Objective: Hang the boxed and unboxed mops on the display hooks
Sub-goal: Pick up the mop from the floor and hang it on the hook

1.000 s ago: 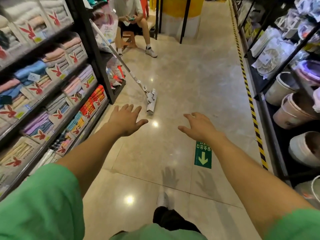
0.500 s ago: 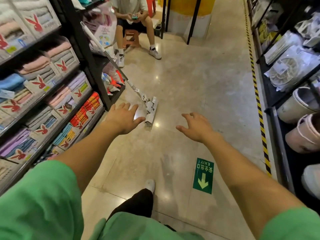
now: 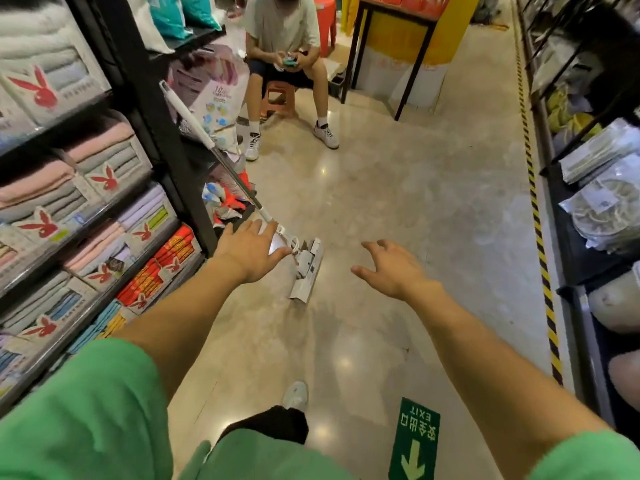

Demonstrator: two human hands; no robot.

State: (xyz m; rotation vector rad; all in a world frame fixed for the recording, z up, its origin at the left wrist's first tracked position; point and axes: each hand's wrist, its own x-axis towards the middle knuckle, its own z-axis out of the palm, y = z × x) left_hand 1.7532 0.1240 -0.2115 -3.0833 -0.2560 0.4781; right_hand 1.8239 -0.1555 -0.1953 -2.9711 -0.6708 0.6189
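An unboxed flat mop (image 3: 306, 268) stands with its white head on the floor, its long handle (image 3: 204, 133) slanting up to the left against the black shelf post. My left hand (image 3: 251, 249) reaches out with fingers straight, right by the lower end of the handle; contact is not clear. My right hand (image 3: 391, 266) is stretched forward to the right of the mop head, fingers spread and relaxed, holding nothing. No display hooks or boxed mops are in view.
Black shelves of packed towels (image 3: 86, 209) line the left side. Shelves with bagged goods and basins (image 3: 602, 202) line the right, behind a yellow-black floor stripe (image 3: 535, 209). A person sits on a stool (image 3: 280, 98) ahead. A green exit sticker (image 3: 415, 441) lies on the floor.
I have walked forward along the aisle. The mop and the seated person are nearer, and my left hand has come up to the lower end of the mop handle.
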